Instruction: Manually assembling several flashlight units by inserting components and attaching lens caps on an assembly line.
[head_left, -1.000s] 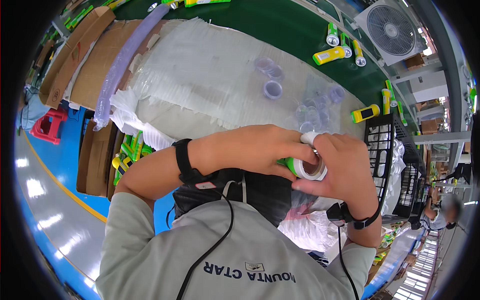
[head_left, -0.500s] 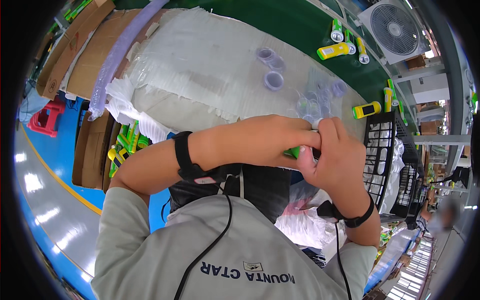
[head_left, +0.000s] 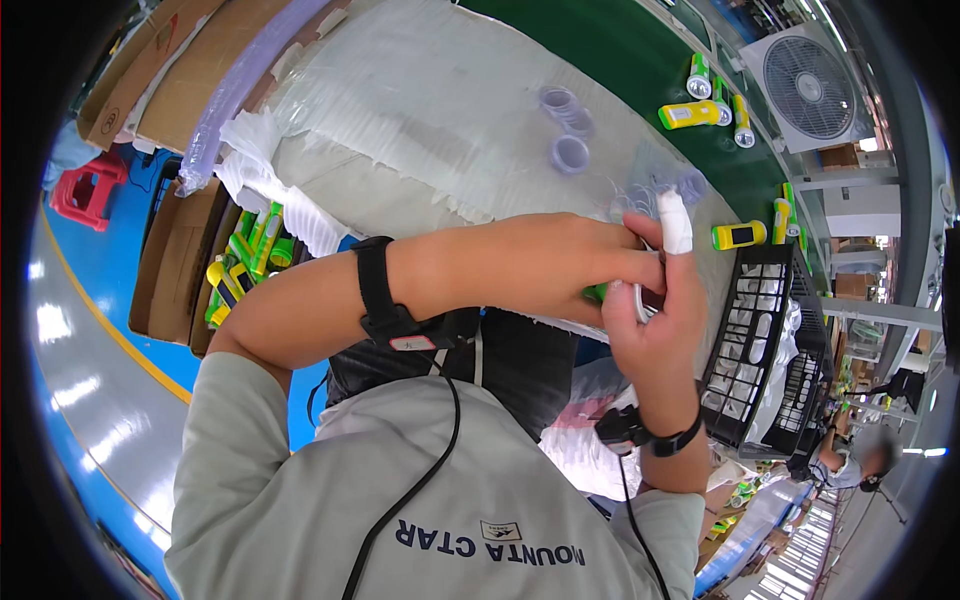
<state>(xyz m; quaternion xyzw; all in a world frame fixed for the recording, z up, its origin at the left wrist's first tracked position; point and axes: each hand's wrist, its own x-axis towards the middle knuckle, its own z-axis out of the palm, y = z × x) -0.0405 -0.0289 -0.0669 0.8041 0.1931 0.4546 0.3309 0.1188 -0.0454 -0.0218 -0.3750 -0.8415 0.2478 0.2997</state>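
My left hand (head_left: 575, 258) reaches across from the left and is closed around a green piece (head_left: 597, 292), mostly hidden, in the same green as the flashlights nearby. Facing it, my right hand (head_left: 662, 325) has its thumb against a thin white curved part (head_left: 641, 302) at the end of that piece. A white wrap (head_left: 675, 222) covers the raised index finger of the right hand. Just beyond both hands, a cluster of clear plastic pieces (head_left: 645, 190) lies on the covered bench (head_left: 400, 110). Clear rings (head_left: 571, 154) sit farther back.
A black crate (head_left: 762, 260) of white parts stands at the right. Several yellow-green flashlights (head_left: 690, 114) lie along the green surface (head_left: 560, 32) at the back. At the left are a cardboard box (head_left: 165, 265) of flashlights, a purple wrapped roll (head_left: 240, 80) and a red stool (head_left: 88, 190).
My right hand has turned, and its wrapped index finger now points up, away from the held piece. The white curved part has come into sight between the hands. The whole view has shifted slightly.
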